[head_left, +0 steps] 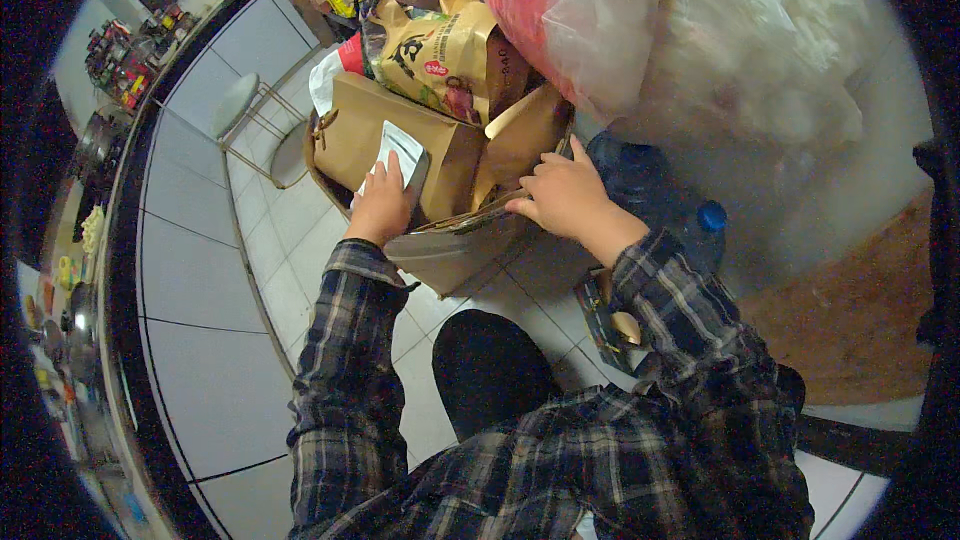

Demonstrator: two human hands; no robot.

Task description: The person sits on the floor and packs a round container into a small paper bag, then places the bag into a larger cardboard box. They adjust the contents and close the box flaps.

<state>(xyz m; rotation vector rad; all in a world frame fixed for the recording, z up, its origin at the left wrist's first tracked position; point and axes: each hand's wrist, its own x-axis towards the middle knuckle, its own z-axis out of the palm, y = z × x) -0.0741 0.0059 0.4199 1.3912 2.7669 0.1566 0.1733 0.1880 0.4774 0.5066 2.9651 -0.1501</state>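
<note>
A cardboard box [455, 260] stands on the floor in front of me, filled with brown paper packaging. My left hand [385, 202] is at its left side, fingers closed over a flat silver-white packet [402, 143] that lies against a brown paper bag [350, 130]. My right hand [575, 195] grips the box's right rim, with the thumb on the near side and the fingers over the edge. Behind the paper bag sits a gold printed food bag [440, 55], tilted. My left palm hides the lower part of the packet.
Large plastic bags [740, 40], red-and-white and translucent, bulge at the upper right. Beside the box are a blue-capped clear bottle [705, 225] and a dark printed carton [603, 325]. A stool [240, 110] stands at the left, beyond it a counter [150, 130] with a dark edge.
</note>
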